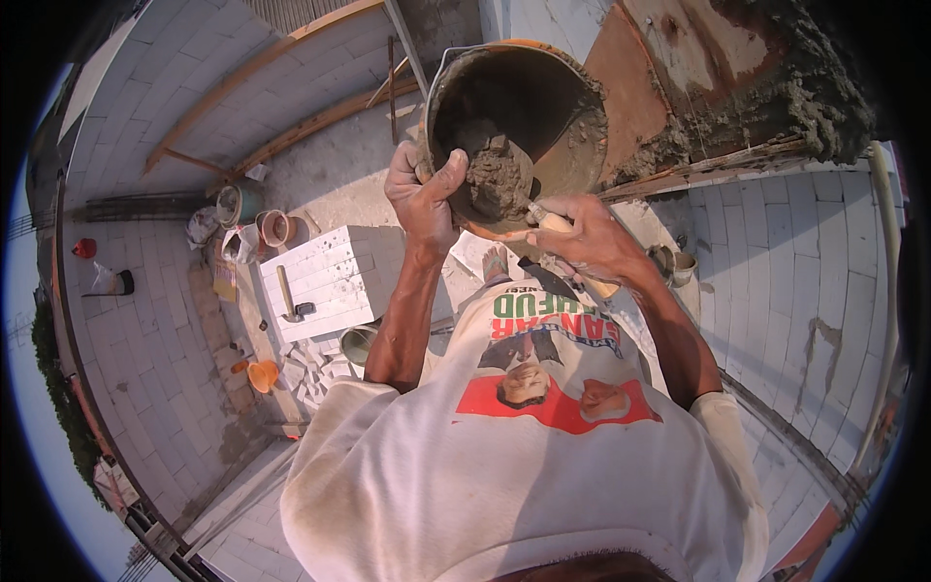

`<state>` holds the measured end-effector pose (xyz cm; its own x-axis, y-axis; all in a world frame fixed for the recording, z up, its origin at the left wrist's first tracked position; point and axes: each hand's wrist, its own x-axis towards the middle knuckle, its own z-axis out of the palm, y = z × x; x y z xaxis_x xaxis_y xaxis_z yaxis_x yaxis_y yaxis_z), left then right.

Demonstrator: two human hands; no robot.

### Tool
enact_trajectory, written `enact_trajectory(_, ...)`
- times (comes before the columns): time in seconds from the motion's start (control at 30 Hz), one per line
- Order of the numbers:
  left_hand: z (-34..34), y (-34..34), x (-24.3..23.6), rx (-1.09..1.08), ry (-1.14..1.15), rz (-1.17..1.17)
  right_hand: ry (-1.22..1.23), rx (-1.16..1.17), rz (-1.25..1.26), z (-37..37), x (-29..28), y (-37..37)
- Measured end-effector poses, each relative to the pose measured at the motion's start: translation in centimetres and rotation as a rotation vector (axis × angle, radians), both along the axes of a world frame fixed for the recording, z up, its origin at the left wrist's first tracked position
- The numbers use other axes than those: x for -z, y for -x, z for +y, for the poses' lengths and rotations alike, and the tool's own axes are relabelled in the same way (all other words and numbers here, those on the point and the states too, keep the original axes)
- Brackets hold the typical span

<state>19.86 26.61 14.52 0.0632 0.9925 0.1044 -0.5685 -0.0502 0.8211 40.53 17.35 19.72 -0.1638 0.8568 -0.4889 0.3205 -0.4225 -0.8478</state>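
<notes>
My left hand (424,194) grips the rim of a mortar-caked bucket (562,145), held up and tilted toward me. Inside it sits a lump of wet grey mortar (497,179). My right hand (590,238) holds the pale handle of a trowel (548,222) whose blade reaches into the mortar. A white printed shirt (524,456) covers my chest below the hands. A white block wall (805,281) runs along my right, with fresh mortar (805,107) spread on its upper course.
Below on the floor lies a stack of white blocks (325,276) with a hammer (288,296) on top. Small buckets (273,226), an orange bowl (262,373), broken block pieces and timber planks (291,131) stand around it. White block walls enclose the left side.
</notes>
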Motion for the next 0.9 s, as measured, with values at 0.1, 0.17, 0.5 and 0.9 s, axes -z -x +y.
enact_trajectory(0.1,0.2,-0.1,-1.0,-0.02,0.048,-0.105,0.002,-0.005,0.032,-0.1,-2.4,-0.2)
enact_trajectory(0.17,1.0,0.2,-1.0,0.011,0.052,-0.19,-0.012,-0.029,-0.023,-0.3,-4.8,-0.5)
enact_trajectory(0.5,2.1,1.1,0.1,-0.03,0.223,-0.159,-0.215,0.068,0.247,-2.8,-25.2,-5.3)
enact_trajectory(0.9,1.8,-0.9,2.9,0.113,0.309,-0.041,-0.502,0.21,0.72,-5.7,-27.7,-17.9)
